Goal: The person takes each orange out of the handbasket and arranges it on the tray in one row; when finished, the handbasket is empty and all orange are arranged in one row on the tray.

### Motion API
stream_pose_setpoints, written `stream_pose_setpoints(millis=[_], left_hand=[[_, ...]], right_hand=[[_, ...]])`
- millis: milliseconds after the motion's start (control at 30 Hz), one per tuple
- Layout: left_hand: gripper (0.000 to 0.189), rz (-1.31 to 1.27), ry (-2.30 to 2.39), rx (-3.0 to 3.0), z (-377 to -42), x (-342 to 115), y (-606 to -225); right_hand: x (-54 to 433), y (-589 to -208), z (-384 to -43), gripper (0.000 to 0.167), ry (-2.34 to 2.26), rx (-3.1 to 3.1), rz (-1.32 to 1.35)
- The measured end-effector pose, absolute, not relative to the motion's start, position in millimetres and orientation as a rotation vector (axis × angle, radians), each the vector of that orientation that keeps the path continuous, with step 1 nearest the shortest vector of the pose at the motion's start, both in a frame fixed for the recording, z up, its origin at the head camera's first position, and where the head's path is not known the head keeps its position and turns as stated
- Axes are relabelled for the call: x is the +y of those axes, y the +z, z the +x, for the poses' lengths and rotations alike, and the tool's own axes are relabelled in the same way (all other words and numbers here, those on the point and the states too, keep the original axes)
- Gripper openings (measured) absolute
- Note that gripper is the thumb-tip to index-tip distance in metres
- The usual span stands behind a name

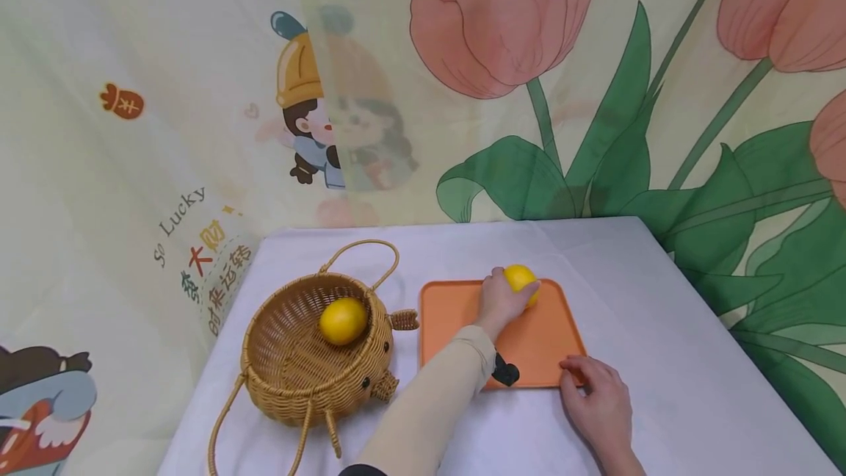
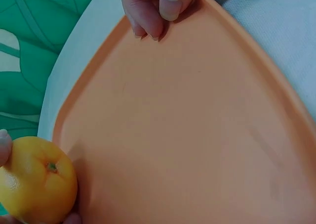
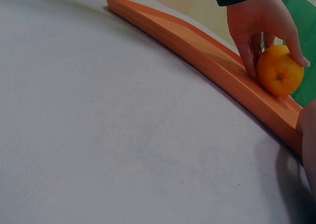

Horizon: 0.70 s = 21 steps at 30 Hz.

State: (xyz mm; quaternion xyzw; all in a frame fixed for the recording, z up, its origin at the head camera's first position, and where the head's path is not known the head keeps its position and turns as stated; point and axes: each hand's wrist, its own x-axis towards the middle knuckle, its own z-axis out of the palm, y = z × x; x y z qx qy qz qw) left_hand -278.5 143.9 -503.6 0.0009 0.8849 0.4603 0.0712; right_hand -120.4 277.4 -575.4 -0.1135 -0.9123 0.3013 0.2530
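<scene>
Sleeve (image 1: pixel 423 406), hands (image 1: pixel 501 305) on fruit (image 1: pixel 518 279) and tray (image 1: pixel 449 322)

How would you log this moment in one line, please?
left hand: grips fruit at tray | right hand: touches tray corner | basket: second fruit inside

Orange (image 1: pixel 344 320) in basket (image 1: pixel 291 366), tray (image 1: pixel 545 340) to right, other orange (image 1: pixel 520 277) at tray's back

Rnd orange (image 1: pixel 522 281), in LH (image 1: pixel 499 303), poss. on tray (image 1: pixel 542 340)
</scene>
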Motion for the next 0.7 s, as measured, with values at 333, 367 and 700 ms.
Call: stream_pose_setpoints(millis=[333, 367, 700], left_hand=[[0.081, -0.012, 1.391, 2.649, -280.6, 144.3, -500.9], [0.081, -0.009, 1.389, 2.653, -280.8, 144.2, -501.3], [0.080, -0.006, 1.375, 2.662, -280.2, 142.8, -506.6]], right_hand=[[277.1, -570.6, -122.3, 0.013, 0.817, -2.521, -0.336], [277.0, -570.6, -122.2, 0.013, 0.817, -2.518, -0.330], [277.4, -573.2, -122.1, 0.013, 0.821, -2.514, -0.329]])
